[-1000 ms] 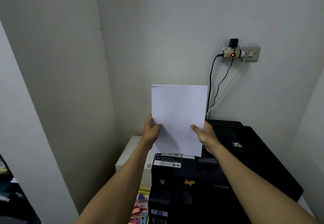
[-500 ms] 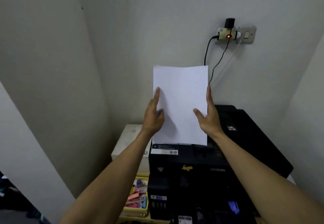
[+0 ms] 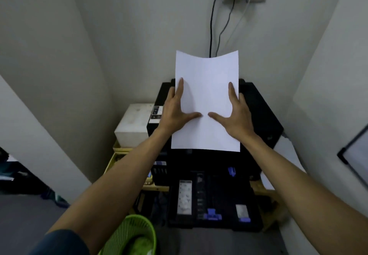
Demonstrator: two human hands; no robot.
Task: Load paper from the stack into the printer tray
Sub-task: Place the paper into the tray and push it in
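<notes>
Since 0.5 s back the view has tipped down and both hands have slid lower on the white sheet of plain paper (image 3: 207, 99), thumbs now spread inward toward each other. Paper sits mid-frame, above the black inkjet printer (image 3: 260, 113), lower edge near the front of the printer's top, top edge bowed and sagging in the middle against the grey wall. Left hand (image 3: 175, 107) lies flat on the left side, fingers straight, edge running under or beside the palm; right hand (image 3: 239, 113) mirrors it on the right. Neither grip is a pinch: fingers open, pressing or steadying only. Black pulled-out paper tray with blue guides (image 3: 213, 201) is at lower centre, well below the sheet, and looks unloaded. Handling guess: very light, floppy, creases easily, slides on skin; the bow says it needs support at both long edges. Best hold is both side edges around mid-height, keeping it slightly curved for stiffness. Lime green mesh basket (image 3: 133, 234) at bottom edge, white box (image 3: 133, 123) left of printer.
</notes>
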